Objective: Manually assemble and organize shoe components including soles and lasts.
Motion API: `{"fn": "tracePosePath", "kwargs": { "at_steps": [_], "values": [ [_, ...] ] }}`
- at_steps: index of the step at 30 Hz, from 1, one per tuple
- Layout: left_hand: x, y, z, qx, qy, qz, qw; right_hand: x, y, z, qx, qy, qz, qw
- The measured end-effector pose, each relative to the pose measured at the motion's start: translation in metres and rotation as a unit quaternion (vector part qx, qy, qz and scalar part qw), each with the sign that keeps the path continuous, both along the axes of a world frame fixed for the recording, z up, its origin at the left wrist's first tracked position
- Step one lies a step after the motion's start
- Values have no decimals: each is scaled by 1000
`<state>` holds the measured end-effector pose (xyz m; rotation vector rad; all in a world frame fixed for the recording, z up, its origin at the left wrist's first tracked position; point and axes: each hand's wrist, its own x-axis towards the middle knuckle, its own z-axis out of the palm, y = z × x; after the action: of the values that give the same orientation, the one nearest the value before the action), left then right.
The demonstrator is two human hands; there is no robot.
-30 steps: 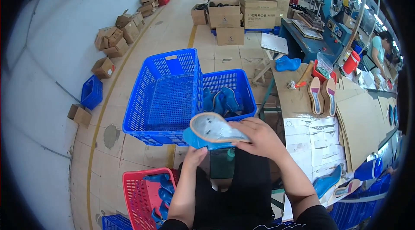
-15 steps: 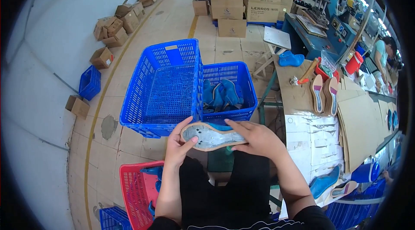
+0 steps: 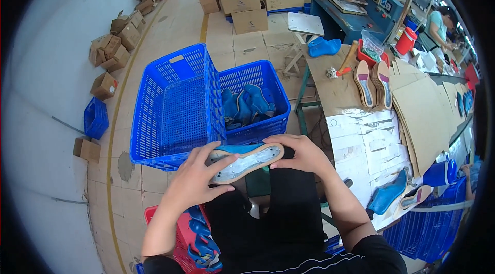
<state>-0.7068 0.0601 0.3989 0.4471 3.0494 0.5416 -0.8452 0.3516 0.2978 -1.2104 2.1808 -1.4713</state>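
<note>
Above my lap I hold a blue shoe last (image 3: 247, 162) with its grey underside turned up, rimmed by a tan insole edge. My left hand (image 3: 195, 175) wraps the left end, with fingers lying across the underside and hiding part of it. At the right end my right hand (image 3: 301, 155) grips the rim between thumb and fingers. Just beyond, a blue crate (image 3: 285, 119) contains several blue shoe lasts (image 3: 248, 103). Beside my left forearm, a red basket (image 3: 180, 253) holds more blue lasts (image 3: 202, 240).
A larger blue crate (image 3: 142, 142) stands front left. The right-hand worktable (image 3: 330, 88) bears a blue last (image 3: 324, 47), a hammer (image 3: 348, 58), stacked insoles (image 3: 382, 86), cardboard sheets (image 3: 425, 119) and another last (image 3: 388, 194). Beyond it, a person (image 3: 437, 29) works. Cardboard boxes (image 3: 111, 50) line the left wall.
My left hand has shifted from pinching the end to reaching over it with fingers across the underside. My right hand has moved to the rim's end. The last has tilted, and the view has turned.
</note>
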Motion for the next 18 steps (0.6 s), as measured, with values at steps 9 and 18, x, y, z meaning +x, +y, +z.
{"fn": "tracePosePath", "kwargs": {
  "at_steps": [9,18],
  "values": [
    [0,-10,-10,-20,37,-29,999,2,-1,-37,-175,-167,22,970],
    [0,-12,-22,-9,89,-42,995,3,-5,-63,-229,-311,-9,922]
  ]
}}
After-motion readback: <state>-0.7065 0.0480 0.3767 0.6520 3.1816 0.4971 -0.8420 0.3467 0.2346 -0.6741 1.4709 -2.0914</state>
